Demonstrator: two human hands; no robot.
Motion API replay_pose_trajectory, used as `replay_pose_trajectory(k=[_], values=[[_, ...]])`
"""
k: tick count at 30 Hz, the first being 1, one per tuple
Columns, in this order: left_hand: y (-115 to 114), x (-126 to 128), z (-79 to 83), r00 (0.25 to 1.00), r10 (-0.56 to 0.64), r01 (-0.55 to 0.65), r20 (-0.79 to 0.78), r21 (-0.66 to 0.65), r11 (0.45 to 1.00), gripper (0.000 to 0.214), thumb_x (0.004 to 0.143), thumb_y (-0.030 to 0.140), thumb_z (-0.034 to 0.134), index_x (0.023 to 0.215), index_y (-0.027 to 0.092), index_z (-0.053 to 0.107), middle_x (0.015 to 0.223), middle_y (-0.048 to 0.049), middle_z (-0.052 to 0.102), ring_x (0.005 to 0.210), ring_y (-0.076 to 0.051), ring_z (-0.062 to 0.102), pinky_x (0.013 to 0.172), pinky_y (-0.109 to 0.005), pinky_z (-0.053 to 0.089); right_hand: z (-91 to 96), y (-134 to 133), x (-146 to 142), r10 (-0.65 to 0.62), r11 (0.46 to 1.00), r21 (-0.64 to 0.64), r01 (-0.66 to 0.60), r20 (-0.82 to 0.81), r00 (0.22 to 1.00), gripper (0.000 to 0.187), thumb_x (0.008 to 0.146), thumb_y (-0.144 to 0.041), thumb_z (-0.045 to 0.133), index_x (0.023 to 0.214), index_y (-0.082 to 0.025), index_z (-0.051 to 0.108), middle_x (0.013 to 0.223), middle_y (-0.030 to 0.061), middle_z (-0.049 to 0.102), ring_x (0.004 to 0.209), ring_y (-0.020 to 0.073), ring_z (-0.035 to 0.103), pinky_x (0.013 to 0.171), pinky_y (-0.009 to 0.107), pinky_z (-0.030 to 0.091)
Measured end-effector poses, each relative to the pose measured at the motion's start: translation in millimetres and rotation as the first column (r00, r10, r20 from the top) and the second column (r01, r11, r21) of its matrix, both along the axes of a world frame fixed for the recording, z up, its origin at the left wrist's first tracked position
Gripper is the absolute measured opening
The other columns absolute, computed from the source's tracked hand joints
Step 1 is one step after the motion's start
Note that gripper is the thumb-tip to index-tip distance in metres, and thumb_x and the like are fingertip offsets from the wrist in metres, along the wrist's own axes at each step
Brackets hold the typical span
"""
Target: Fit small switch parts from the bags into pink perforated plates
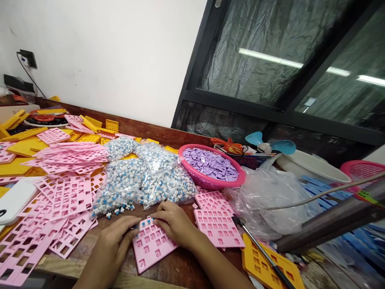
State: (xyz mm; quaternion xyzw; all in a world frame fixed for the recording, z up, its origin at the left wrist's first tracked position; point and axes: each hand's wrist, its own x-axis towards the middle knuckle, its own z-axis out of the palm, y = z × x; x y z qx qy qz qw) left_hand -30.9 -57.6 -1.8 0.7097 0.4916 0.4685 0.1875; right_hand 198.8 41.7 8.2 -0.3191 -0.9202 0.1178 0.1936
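Observation:
A small pink keyboard plate with square holes lies on the wooden table in front of me, a few blue switches set along its top edge. My left hand rests on its left side, fingers curled toward the top corner. My right hand covers the upper right part, fingertips pinched at a blue switch on the top row. Clear bags of blue-and-white switches lie just beyond the plate.
Heaps of pink plates fill the left. More pink plates lie right of my hand. A pink basket holds purple pieces. Yellow plates, a crumpled plastic bag, a metal rod and a blue fan are on the right.

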Motion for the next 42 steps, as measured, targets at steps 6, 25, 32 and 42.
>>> replay_pose_trajectory(k=[6,25,32,42], values=[[5.8,9.4,-21.1,0.965,0.053,-0.037,-0.258,0.067,0.997,0.029,0.104,0.026,0.045,0.115,0.024,0.071,0.111,-0.0065,0.075,0.099,-0.019,0.070,0.089,-0.030,0.057,-0.1,-8.9,-8.3,-0.061,0.981,0.189,0.039,0.113,0.992,0.021,0.100,-0.026,0.061,0.116,-0.024,0.074,0.102,0.0084,0.070,0.096,0.0230,0.059,0.082,0.035,0.045],[6.7,21.6,-12.1,0.833,0.181,-0.296,-0.522,-0.145,0.944,0.022,0.100,0.022,0.052,0.091,0.022,0.071,0.107,-0.0038,0.067,0.101,-0.019,0.064,0.073,-0.026,0.049,24.1,7.0,-55.9,-0.205,0.977,0.109,0.186,0.207,0.957,0.018,0.100,-0.029,0.059,0.109,-0.021,0.072,0.102,0.0067,0.072,0.093,0.0207,0.067,0.080,0.029,0.047],[5.2,12.8,-10.7,0.851,0.151,-0.268,-0.503,-0.169,0.948,0.025,0.101,0.021,0.050,0.102,0.030,0.073,0.108,-0.0013,0.069,0.099,-0.019,0.065,0.071,-0.027,0.048,26.8,28.9,-84.3,-0.246,0.965,0.183,0.190,0.362,0.899,0.017,0.093,-0.034,0.069,0.090,-0.019,0.077,0.093,0.0070,0.071,0.085,0.0216,0.068,0.073,0.029,0.046],[-10.9,35.6,-22.1,0.725,0.304,-0.293,-0.619,0.123,0.948,0.030,0.091,0.007,0.055,0.104,0.022,0.076,0.118,-0.0080,0.072,0.102,-0.026,0.061,0.083,-0.041,0.046,43.3,12.3,-13.7,-0.042,0.977,-0.209,0.051,0.045,0.998,0.016,0.097,-0.024,0.064,0.103,-0.023,0.078,0.097,0.0037,0.077,0.089,0.0194,0.070,0.081,0.028,0.049]])
